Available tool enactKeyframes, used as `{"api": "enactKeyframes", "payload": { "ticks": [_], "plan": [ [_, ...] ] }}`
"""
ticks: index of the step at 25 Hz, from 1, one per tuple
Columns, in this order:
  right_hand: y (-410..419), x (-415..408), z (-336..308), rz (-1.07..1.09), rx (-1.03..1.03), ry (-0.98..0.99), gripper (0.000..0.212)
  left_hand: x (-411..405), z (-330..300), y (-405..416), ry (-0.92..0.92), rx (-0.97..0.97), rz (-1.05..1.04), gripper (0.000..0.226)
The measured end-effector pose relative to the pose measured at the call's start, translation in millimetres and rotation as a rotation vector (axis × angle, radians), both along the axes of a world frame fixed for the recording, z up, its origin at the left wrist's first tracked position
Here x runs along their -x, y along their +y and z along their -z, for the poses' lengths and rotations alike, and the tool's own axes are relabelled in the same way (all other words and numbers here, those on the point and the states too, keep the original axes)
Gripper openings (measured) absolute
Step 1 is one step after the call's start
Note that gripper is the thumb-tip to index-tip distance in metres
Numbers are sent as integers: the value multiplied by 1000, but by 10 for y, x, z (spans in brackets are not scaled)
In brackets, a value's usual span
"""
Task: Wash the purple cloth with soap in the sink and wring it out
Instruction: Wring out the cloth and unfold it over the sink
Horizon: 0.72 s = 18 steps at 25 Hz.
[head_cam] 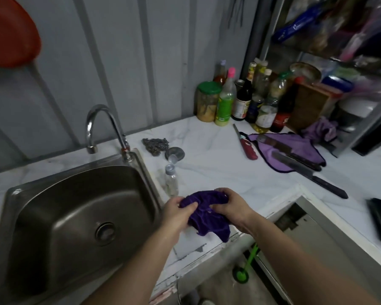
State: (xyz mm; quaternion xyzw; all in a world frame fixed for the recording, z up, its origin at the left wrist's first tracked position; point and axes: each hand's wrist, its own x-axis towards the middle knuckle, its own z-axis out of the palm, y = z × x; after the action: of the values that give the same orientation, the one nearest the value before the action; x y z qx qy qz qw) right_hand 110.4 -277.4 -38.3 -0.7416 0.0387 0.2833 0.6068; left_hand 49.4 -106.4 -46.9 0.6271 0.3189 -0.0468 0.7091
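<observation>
Cloth (204, 213): bunched, over the surface (218, 172) just right of the sink (79, 216).
Left hand (176, 213): grip grasping the cloth.
Right hand (231, 208): grip grasping the cloth.
Bottle (171, 180): between sink and cloth.

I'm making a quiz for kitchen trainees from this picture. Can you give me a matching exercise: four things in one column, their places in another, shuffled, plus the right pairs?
Things:
1. purple cloth
2. small clear bottle
3. red-handled lighter
4. knife

Places:
A. lying on the counter left of the lilac cloth
B. bunched between the left hand and the right hand
C. blade resting on the lilac cloth
D. standing just right of the sink

Pairs: 1-B, 2-D, 3-A, 4-C
</observation>
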Motion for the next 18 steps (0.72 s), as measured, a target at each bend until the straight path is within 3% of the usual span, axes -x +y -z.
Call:
{"api": "enactKeyframes", "payload": {
  "ticks": [5, 11, 15, 18],
  "plan": [
    [-254, -272, 268, -20, 184, 14, 45, -267, 394, -284, 81, -34, 24, 31],
    [-305, -430, 474, -117, 369, -34, 34, -469, 757, -342, 138, -183, 23, 25],
    [-301, -491, 500, -298, 615, -203, 21, -485, 562, -397, 183, -494, 116, 21],
    [-308, -479, 472, -391, 773, -300, 31, -477, 473, -412, 223, -745, 200, 19]
  ]
}}
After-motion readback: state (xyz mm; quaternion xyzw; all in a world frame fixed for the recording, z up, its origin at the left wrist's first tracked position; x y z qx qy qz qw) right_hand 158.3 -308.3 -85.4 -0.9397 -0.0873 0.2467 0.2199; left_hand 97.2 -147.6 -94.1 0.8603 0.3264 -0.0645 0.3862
